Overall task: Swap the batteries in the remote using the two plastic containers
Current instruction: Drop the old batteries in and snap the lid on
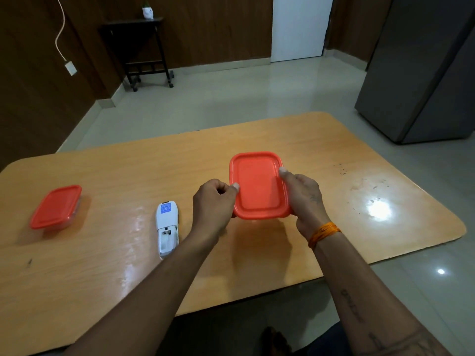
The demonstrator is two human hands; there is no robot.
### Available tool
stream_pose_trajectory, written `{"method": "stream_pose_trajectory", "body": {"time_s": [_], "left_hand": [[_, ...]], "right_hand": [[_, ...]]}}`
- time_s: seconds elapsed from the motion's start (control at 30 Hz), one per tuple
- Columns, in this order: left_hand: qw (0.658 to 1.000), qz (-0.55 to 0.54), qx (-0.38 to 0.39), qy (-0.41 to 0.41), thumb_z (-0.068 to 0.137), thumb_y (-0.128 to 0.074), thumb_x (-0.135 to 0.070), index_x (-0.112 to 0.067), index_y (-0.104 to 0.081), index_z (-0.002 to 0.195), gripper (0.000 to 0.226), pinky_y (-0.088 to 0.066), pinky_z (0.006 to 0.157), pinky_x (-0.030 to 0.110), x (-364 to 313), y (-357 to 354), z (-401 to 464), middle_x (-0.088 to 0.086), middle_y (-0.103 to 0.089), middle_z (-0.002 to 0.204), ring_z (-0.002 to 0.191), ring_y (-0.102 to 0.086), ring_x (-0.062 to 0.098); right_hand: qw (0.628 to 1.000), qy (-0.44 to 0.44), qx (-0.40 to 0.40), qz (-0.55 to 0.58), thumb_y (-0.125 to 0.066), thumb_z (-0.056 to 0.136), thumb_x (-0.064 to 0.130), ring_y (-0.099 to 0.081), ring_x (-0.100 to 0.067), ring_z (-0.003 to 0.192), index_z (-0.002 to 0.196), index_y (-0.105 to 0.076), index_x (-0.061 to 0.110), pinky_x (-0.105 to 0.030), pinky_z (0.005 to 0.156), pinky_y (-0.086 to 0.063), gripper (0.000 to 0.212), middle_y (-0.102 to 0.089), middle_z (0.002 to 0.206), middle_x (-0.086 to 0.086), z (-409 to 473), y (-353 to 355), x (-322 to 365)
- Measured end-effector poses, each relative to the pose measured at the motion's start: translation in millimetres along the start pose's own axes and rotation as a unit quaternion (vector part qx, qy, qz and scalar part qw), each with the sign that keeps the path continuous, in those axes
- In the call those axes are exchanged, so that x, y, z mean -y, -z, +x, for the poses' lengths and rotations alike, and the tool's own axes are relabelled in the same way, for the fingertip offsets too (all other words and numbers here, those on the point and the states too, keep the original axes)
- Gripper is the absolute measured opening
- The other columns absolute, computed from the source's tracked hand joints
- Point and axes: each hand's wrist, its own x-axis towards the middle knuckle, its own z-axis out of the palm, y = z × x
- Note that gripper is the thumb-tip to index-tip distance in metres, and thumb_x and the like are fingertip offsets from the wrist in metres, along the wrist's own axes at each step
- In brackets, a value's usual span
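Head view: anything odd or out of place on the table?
The white remote lies face down on the wooden table, battery cover off, bay apparently empty. Dark specks mark the table's right side. Both red-lidded containers look intact.

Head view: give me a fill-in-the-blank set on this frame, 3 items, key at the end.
1. Both the left hand and the right hand grip the container with the ____ lid.
2. The remote lies with its battery compartment ____.
3. The second container sits on the table to the ____ of the remote.

Missing words: red; open; left
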Motion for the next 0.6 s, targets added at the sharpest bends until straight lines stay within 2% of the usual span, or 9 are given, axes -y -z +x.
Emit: {"method": "stream_pose_trajectory", "body": {"time_s": [0.07, 0.13, 0.2, 0.27, 0.37, 0.43, 0.6], "left_hand": [[1.0, -0.024, -0.003, 0.009, 0.098, -0.069, -0.03, -0.005, -0.065, 0.082, 0.03, -0.067, 0.067, 0.05, -2, -3, 9, 0.01, -0.073, 0.08, 0.072, -0.076, 0.028], [0.997, -0.071, 0.013, 0.027, 0.099, -0.07, -0.03, -0.007, -0.066, 0.08, 0.031, -0.067, 0.069, 0.05, -6, -11, 19, 0.013, -0.075, 0.085, 0.08, -0.077, 0.034], [0.991, -0.117, 0.034, 0.048, 0.099, -0.071, -0.029, -0.007, -0.069, 0.082, 0.028, -0.067, 0.073, 0.047, -10, -21, 28, 0.016, -0.077, 0.092, 0.088, -0.077, 0.034], [0.983, -0.162, 0.06, 0.065, 0.098, -0.072, -0.026, -0.006, -0.072, 0.088, 0.022, -0.067, 0.077, 0.044, -15, -33, 35, 0.018, -0.078, 0.102, 0.096, -0.077, 0.033], [0.973, -0.199, 0.102, 0.06, 0.096, -0.074, -0.013, -0.014, -0.073, 0.096, 0.001, -0.065, 0.086, 0.04, -25, -52, 47, 0.014, -0.077, 0.111, 0.107, -0.074, 0.03], [0.97, -0.203, 0.123, 0.051, 0.094, -0.074, -0.007, -0.017, -0.072, 0.098, 0.01, -0.063, 0.091, 0.041, -32, -69, 59, 0.01, -0.076, 0.113, 0.108, -0.072, 0.027], [0.965, -0.213, 0.151, 0.037, 0.09, -0.076, -0.003, -0.004, -0.073, 0.122, 0.032, -0.061, 0.094, 0.037, -45, -129, 102, 0.007, -0.077, 0.112, 0.104, -0.072, 0.023]], "right_hand": [[1.0, 0.028, 0.01, 0.001, -0.067, 0.094, 0.043, -0.07, -0.033, 0.089, 0.085, -0.072, 0.016, -0.051, 0.071, -0.064, 0.029, -0.074, 0.098, -0.009, -3, 4, 3], [0.999, 0.049, -0.001, 0.011, -0.067, 0.096, 0.024, -0.069, -0.027, 0.09, 0.091, -0.075, 0.016, -0.043, 0.071, -0.065, 0.013, -0.074, 0.1, -0.008, -3, 11, 7], [0.998, 0.051, -0.019, 0.025, -0.068, 0.093, 0.013, -0.07, -0.026, 0.09, 0.095, -0.076, 0.013, -0.038, 0.07, -0.063, 0.007, -0.074, 0.1, -0.008, 4, 20, 12], [0.997, 0.033, -0.032, 0.065, -0.07, 0.092, 0.008, -0.072, -0.028, 0.091, 0.092, -0.076, 0.012, -0.041, 0.076, -0.064, 0.007, -0.075, 0.099, -0.012, 15, 27, 17], [0.994, 0.014, -0.043, 0.104, -0.071, 0.093, 0.008, -0.073, -0.03, 0.093, 0.092, -0.075, 0.013, -0.045, 0.084, -0.064, 0.007, -0.076, 0.102, -0.016, 40, 36, 19], [0.994, 0.018, -0.04, 0.1, -0.07, 0.093, 0.006, -0.072, -0.03, 0.096, 0.099, -0.075, 0.011, -0.045, 0.088, -0.063, 0.01, -0.075, 0.105, -0.017, 61, 43, 20], [0.996, 0.038, -0.043, 0.064, -0.066, 0.094, 0.002, -0.071, -0.03, 0.106, 0.123, -0.071, 0.003, -0.044, 0.094, -0.06, 0.03, -0.073, 0.114, -0.016, 137, 69, 30]]}}
